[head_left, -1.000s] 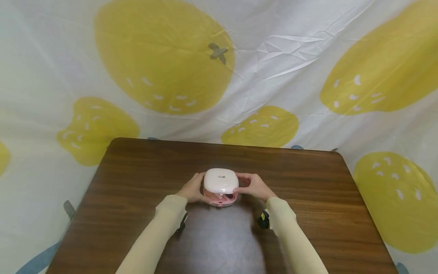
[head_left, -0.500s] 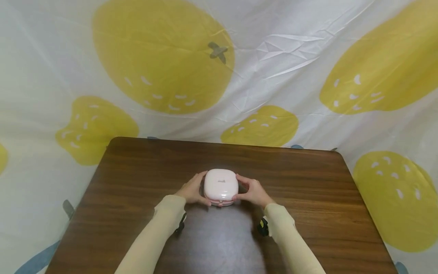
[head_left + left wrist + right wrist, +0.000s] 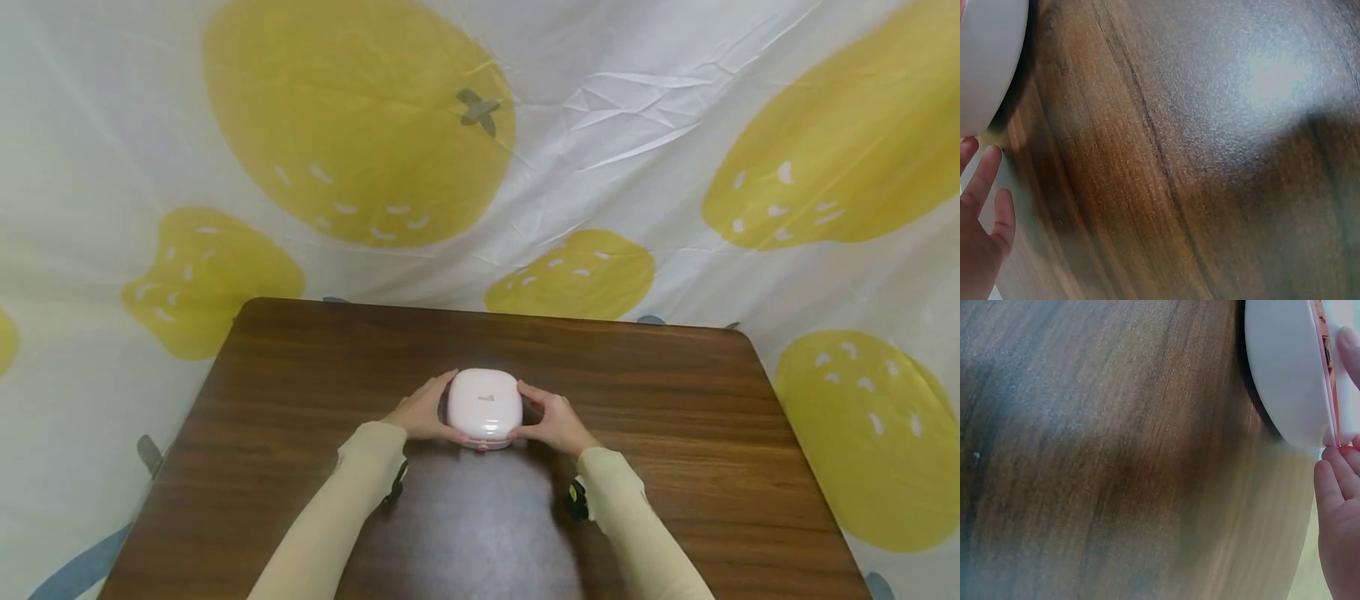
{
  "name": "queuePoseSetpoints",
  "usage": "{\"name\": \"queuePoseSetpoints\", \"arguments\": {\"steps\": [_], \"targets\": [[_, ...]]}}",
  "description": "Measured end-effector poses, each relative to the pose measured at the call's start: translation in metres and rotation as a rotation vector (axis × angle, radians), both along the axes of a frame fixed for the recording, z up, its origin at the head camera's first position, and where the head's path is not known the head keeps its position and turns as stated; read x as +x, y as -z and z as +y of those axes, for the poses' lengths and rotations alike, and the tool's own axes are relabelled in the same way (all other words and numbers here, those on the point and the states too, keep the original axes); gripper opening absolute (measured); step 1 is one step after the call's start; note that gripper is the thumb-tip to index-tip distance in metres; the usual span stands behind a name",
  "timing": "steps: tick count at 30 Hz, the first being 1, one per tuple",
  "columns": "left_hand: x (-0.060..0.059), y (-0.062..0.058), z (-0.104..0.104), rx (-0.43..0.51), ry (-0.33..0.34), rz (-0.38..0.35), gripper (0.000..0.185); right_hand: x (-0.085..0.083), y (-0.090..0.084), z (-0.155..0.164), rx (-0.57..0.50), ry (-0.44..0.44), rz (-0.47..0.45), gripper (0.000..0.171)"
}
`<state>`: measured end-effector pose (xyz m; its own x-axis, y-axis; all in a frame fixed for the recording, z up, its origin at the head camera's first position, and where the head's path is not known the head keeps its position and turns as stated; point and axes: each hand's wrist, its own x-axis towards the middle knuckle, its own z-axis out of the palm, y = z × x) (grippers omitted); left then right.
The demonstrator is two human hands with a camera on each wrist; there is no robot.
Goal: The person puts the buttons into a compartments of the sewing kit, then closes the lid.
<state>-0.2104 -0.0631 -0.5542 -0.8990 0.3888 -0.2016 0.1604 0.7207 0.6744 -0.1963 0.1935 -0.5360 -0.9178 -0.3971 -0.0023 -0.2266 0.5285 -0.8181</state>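
Note:
A small rounded case with a white lid and a pink base sits closed at the middle of the brown wooden table. My left hand holds its left side, thumb at the front corner. My right hand grips its right side the same way. In the left wrist view the white case fills the top left corner, with my fingers below it. The right wrist view shows the case edge-on with its pink seam, and my fingertips at its rim.
A white sheet printed with large yellow fruit shapes hangs behind and around the table. The table's far edge runs just beyond the case. Black wrist straps sit on both cream sleeves.
The case's lid stood slightly raised, showing the pink inside; it has come down and the case is closed. Both hands stayed at its sides.

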Motion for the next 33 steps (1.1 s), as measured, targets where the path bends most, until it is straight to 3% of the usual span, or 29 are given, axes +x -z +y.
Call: {"name": "queuePoseSetpoints", "arguments": {"steps": [21,28,33], "targets": [[-0.0036,-0.0097,0.0034,-0.091,0.034,0.041,0.118,0.0005,-0.0019,-0.0027,-0.048,0.008,0.009,0.081],[-0.0022,-0.0098,0.0033,-0.119,0.03,0.043,0.118,0.0014,-0.0016,-0.0053,0.077,-0.006,0.088,0.081],[-0.0005,-0.0098,0.0031,-0.094,0.014,0.029,0.118,0.0011,-0.0048,-0.0076,0.14,0.016,0.057,0.081]]}}
